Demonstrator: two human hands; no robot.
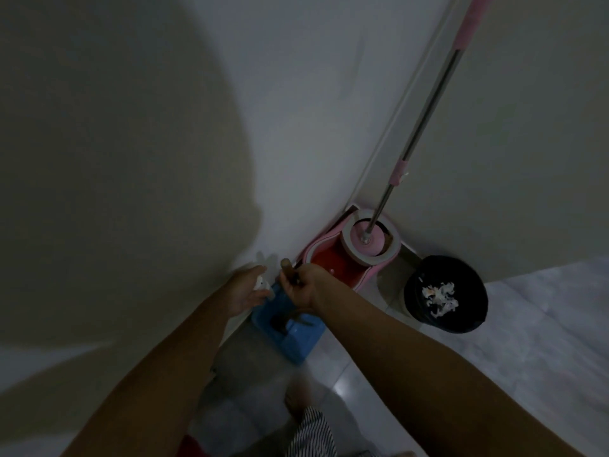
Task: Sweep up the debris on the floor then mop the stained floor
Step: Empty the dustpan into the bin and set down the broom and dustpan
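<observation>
Dim light fills this corner where two pale walls point(296, 94) meet a glossy light-tiled floor point(527, 324). Your right hand point(304, 286) is closed around the brown wooden handle point(288, 270) of what looks like a broom, its top end poking out above your fist. Your left hand point(245, 286) is held open just beside it, fingers spread, with a small white object point(260, 285) against the palm; you cannot tell what that object is. Directly under both hands, a blue plastic dustpan point(290, 331) stands against the left wall, and a dark shape sits in its hollow, too dim to identify.

Just behind the dustpan, tucked into the corner, sits a pink and red plastic spin-mop bucket point(333, 258). Its round spinner basket holds the pink mop head point(367, 239), and the mop's steel pole with pink grips point(425, 127) leans up into the corner. To the right of the bucket, near but apart from it, stands a round black bin lined with a dark bag point(445, 295); inside it lies a small heap of white shredded debris point(440, 298).
</observation>
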